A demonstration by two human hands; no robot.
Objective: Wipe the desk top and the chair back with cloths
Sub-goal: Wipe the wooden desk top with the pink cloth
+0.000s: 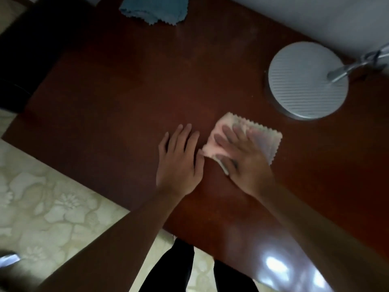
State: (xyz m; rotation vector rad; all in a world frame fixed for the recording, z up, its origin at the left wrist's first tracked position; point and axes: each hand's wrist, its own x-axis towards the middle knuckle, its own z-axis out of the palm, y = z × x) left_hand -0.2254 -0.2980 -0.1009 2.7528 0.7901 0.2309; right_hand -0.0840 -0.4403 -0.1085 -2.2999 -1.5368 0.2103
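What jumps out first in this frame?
The right hand pressed flat on a pink cloth mid-desk, with the left hand flat on bare wood beside it. Next, the round white lamp base at far right, and a blue cloth at the desk's far edge.

The right hand is smeared by motion blur, so its fingers cannot be counted cleanly, and it covers the middle of the pink cloth, leaving only the zigzag edges and the left part showing. The blue cloth is cut off by the top edge. The lamp's metal stem runs out of frame at the right, blurred, and its head is out of sight. The dark chair at upper left is cropped and too dim to make out. A blurred bright shape at the lower left edge cannot be identified.
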